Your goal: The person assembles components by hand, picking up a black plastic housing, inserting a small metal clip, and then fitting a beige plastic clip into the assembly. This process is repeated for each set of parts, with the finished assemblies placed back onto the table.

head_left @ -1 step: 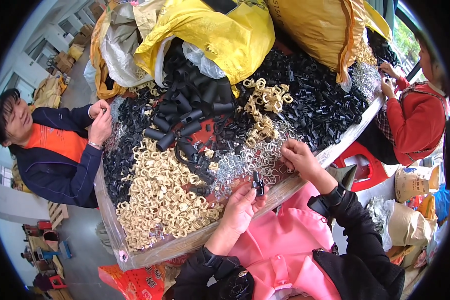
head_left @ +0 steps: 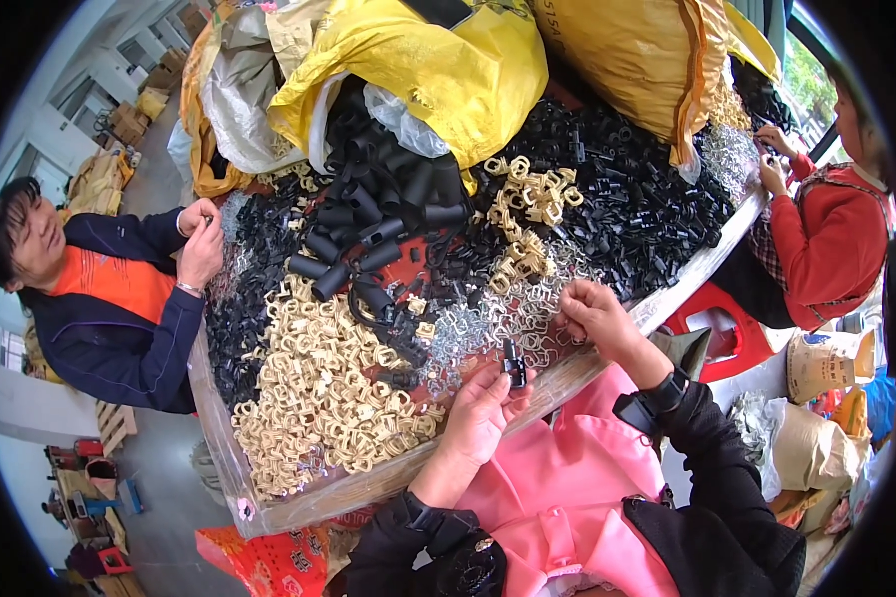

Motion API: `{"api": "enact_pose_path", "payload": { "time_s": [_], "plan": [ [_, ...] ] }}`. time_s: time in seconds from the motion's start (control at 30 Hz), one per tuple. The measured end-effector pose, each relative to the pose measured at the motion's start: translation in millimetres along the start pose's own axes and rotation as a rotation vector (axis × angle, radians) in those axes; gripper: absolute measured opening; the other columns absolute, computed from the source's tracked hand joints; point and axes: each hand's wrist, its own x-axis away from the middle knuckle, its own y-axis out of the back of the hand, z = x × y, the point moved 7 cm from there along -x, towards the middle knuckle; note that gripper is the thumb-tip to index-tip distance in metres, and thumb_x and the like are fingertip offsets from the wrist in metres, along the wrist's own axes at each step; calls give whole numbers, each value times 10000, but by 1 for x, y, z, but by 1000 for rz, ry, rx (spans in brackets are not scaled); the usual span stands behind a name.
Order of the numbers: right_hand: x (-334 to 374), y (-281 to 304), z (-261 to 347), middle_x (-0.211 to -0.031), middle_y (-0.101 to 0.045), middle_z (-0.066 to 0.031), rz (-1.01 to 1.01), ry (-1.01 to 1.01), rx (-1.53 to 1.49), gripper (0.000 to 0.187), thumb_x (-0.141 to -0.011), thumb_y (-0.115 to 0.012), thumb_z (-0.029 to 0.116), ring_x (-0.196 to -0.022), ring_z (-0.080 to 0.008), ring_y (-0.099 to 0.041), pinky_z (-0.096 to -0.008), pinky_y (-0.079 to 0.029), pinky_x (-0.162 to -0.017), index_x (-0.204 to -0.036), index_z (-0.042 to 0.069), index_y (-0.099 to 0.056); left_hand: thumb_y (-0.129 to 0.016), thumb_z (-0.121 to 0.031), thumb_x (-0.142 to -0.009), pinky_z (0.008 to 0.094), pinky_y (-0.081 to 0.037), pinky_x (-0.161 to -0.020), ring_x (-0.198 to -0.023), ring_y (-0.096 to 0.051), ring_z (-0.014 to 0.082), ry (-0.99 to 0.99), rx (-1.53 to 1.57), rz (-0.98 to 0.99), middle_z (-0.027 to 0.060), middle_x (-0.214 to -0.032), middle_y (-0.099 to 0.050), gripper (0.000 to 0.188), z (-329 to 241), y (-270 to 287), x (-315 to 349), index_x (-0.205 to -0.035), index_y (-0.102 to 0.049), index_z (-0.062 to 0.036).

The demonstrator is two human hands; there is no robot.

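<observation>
My left hand (head_left: 480, 410) is closed round a small black plastic fitting (head_left: 514, 368) with a short upright post, held over the near edge of the table. Just beyond and to its right, my right hand (head_left: 597, 312) is in a pinch above the edge of a pile of bent silver wire clips (head_left: 530, 316). Whatever those fingertips hold, if anything, is hidden. Left of my hands spreads a large heap of beige ring-shaped pieces (head_left: 334, 383). Smaller silver pieces (head_left: 448, 343) lie between that heap and the wire clips.
A raised wooden rim (head_left: 368, 490) edges the table. Farther back are black tubes (head_left: 363, 204), small black parts (head_left: 617, 189), a yellow sack (head_left: 428, 75) and an orange sack (head_left: 627, 60). One co-worker (head_left: 119, 289) works at left, another (head_left: 831, 239) at right, near a red stool (head_left: 727, 328).
</observation>
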Motion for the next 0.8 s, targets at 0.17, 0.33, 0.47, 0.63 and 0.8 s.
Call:
{"api": "enact_pose_path", "payload": {
  "time_s": [0.17, 0.33, 0.47, 0.63, 0.8],
  "plan": [
    [23, -28, -2, -709, -567, -40, 161, -135, -525, 94, -856, -490, 115, -476, -41, -421, -166, -329, -433, -798, 41, -497, -494, -150, -848, 315, -434, -826, -938, -537, 191, -150, -17, 26, 121, -1036, -552, 228, -7, -17, -7, -1051, -502, -46],
    [41, -51, 3, -701, -571, -26, 229, -127, -463, 99, -854, -500, 136, -475, -44, -418, -164, -315, -433, -812, 46, -500, -509, -131, -838, 334, -390, -898, -991, -511, 193, -301, -22, 100, 115, -1042, -550, 215, -13, -24, -7, -1037, -516, -52],
    [44, -52, 6, -672, -552, -1, 292, -112, -360, 122, -856, -501, 161, -483, -38, -411, -167, -312, -439, -810, 48, -505, -519, -120, -831, 342, -374, -923, -1007, -504, 197, -318, -8, 105, 112, -1041, -551, 214, -14, -23, -5, -1033, -518, -48],
    [46, -53, 12, -620, -498, 33, 357, -97, -257, 163, -862, -496, 189, -493, -33, -395, -180, -301, -443, -780, 48, -509, -521, -121, -830, 351, -364, -934, -1019, -499, 203, -301, 59, 100, 111, -1037, -550, 221, -13, -21, -1, -1034, -514, -38],
    [48, -50, 18, -598, -465, 33, 273, 127, -89, 199, -868, -486, 199, -511, -48, -403, -203, -318, -451, -751, 39, -501, -519, -117, -830, 355, -366, -933, -1026, -497, 204, -273, 50, 75, 111, -1043, -548, 223, -11, -20, 2, -1039, -512, -40]
  ]
}}
